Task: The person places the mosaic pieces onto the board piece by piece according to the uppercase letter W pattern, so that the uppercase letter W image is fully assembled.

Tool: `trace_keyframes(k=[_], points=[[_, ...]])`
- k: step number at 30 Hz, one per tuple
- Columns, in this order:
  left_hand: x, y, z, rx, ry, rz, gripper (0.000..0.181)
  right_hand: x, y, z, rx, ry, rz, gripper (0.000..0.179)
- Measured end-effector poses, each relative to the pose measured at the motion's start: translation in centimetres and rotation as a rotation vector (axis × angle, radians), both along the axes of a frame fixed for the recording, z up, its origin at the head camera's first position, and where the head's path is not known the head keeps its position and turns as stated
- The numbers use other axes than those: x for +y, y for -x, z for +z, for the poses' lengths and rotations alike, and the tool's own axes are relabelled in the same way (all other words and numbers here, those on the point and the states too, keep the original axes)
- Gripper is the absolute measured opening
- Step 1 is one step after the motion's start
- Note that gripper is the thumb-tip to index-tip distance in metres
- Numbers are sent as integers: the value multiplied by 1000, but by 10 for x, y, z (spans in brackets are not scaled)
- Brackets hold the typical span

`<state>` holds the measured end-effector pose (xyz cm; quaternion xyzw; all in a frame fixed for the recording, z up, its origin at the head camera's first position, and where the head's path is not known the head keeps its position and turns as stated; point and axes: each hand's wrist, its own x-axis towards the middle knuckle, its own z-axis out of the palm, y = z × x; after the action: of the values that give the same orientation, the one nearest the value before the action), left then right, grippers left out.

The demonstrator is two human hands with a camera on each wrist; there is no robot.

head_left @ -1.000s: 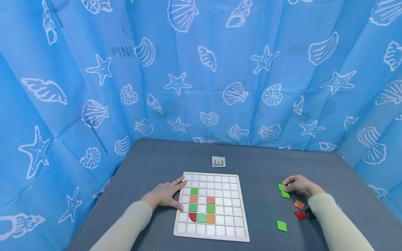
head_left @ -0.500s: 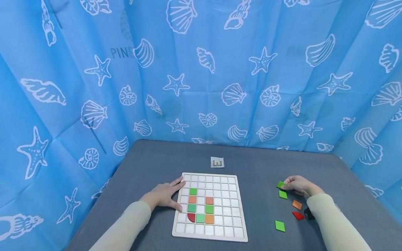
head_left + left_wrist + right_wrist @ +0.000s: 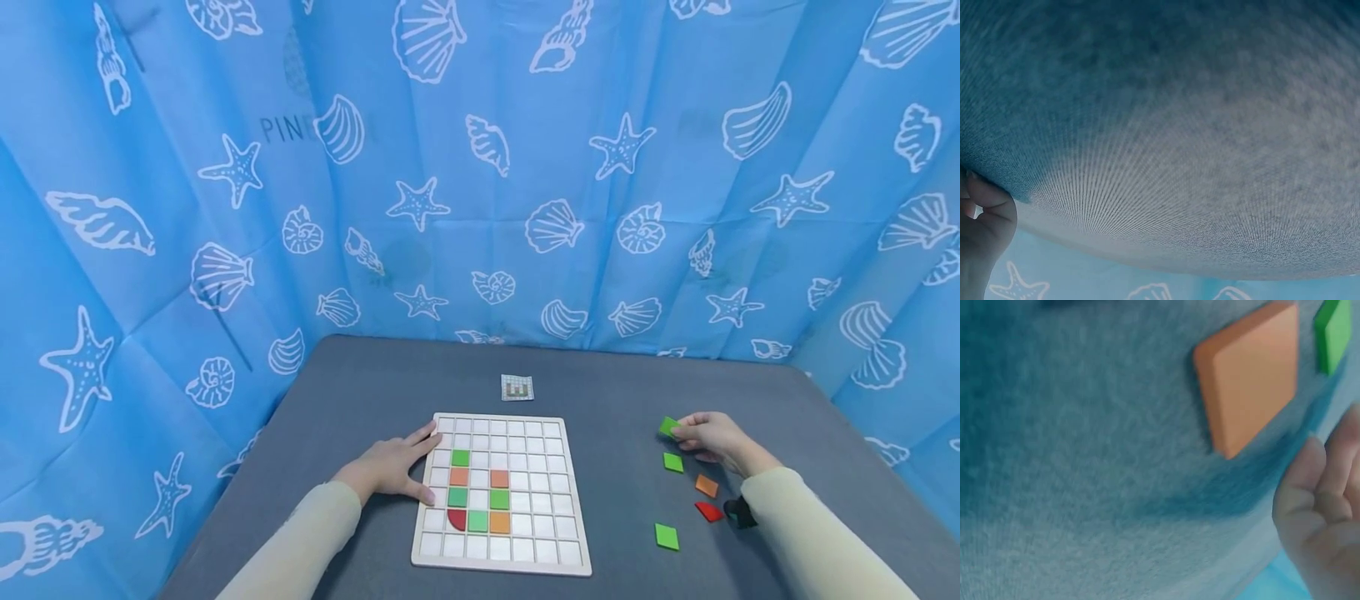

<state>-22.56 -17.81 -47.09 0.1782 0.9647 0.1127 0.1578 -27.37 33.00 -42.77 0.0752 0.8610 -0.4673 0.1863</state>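
Note:
My left hand point(image 3: 390, 465) rests with spread fingers on the left edge of a white grid board point(image 3: 540, 569). Several coloured tiles sit in the board's cells, among them a dark red quarter-round tile point(image 3: 457, 520) and an orange tile point(image 3: 499, 522). Over on the right, my right hand point(image 3: 716, 437) pinches a green square tile point(image 3: 669, 427) between thumb and fingers. Just in front of that hand lie another green tile point(image 3: 672, 462) and an orange tile point(image 3: 1250, 381). In the right wrist view the held tile is out of sight.
A red tile point(image 3: 708, 511) and a further green tile point(image 3: 666, 537) lie nearer the front, right of the board. A small card with a grid pattern point(image 3: 517, 387) lies behind the board. A blue shell-print curtain point(image 3: 450, 250) hangs around the grey table point(image 3: 375, 375).
The right hand has drawn one green tile off the other and raised it slightly, away from the one left on the table. The left hand stays on the board.

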Motion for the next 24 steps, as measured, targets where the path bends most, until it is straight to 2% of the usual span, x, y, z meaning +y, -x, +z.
trace_keyframes(k=[10, 17, 24], points=[[0, 0, 0, 1, 4, 1, 102, -19, -21, 18, 89, 110, -48, 42], [-1, 1, -1, 0, 7, 8, 102, -47, -37, 16, 125, 182, -34, 39], [-1, 2, -3, -4, 3, 7, 103, -76, -53, 16, 140, 173, 13, 35]])
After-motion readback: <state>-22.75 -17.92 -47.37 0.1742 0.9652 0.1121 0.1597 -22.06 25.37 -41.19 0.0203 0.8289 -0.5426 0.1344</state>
